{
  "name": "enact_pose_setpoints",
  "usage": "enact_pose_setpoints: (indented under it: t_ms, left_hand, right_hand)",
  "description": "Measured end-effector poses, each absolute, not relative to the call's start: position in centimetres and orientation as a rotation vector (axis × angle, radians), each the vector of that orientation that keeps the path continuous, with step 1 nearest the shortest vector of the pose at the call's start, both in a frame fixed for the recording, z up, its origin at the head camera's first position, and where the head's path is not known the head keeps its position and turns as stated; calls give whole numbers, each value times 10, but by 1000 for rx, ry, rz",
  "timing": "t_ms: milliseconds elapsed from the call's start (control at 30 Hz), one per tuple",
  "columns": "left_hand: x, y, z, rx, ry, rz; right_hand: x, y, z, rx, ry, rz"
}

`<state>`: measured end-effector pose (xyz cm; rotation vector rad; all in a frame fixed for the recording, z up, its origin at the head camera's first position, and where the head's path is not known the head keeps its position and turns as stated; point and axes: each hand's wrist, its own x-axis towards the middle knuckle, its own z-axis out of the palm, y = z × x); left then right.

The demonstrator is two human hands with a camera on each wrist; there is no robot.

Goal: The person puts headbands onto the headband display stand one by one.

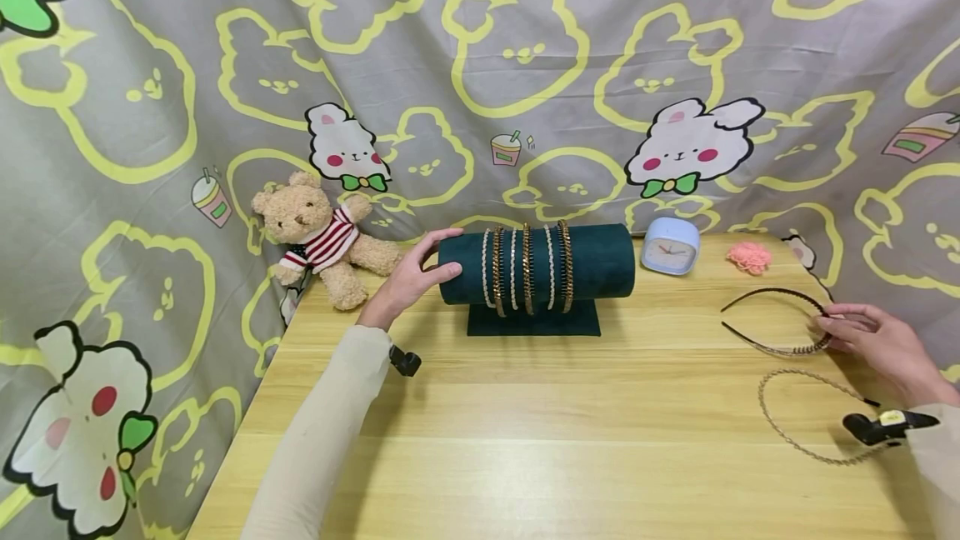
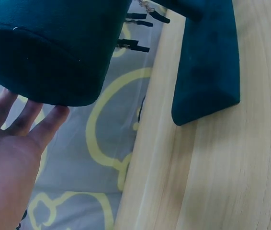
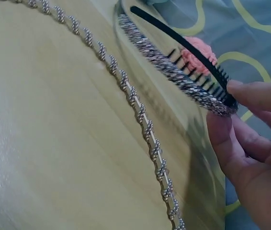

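A dark green velvet headband stand (image 1: 600, 261) stands on the table, a horizontal roll on a flat base (image 2: 212, 67). Several headbands (image 1: 528, 265), beaded pale ones alternating with glittery brown toothed ones, sit side by side around its roll. My left hand (image 1: 411, 275) holds the roll's left end, thumb in front and fingers behind. At the right, my right hand (image 1: 888, 344) pinches a glittery toothed headband (image 3: 166, 69) at its curved middle, between thumb and fingers, its two ends pointing left. Nearer the front, a beaded headband (image 3: 149, 129) lies on the table, partly overlapped by the right wrist's camera.
A teddy bear (image 1: 330, 240) in a striped top leans at the back left. Right of the stand are a light blue clock (image 1: 670, 247) and a pink ruffled item (image 1: 748, 257). A patterned curtain (image 1: 420, 65) hangs along the back and left of the wooden table (image 1: 510, 457).
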<state>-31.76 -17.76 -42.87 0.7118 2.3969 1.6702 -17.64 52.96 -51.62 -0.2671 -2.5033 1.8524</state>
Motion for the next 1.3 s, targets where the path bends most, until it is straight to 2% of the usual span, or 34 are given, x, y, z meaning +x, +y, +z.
enact_pose_setpoints:
  t_ms: [233, 467, 900, 1300]
  left_hand:
    - [-319, -178, -431, 726, 2408, 1667]
    - [-319, -179, -430, 722, 2410, 1661]
    - [-318, -179, -431, 729, 2419, 1657]
    - [-318, -180, -431, 723, 2418, 1658]
  right_hand:
    - [-177, 523, -505, -210, -2369, 2096]
    - [-185, 512, -495, 33, -2072, 2350]
    - [-195, 480, -463, 140, -2024, 2374]
    - [-197, 448, -432, 144, -2292, 2133]
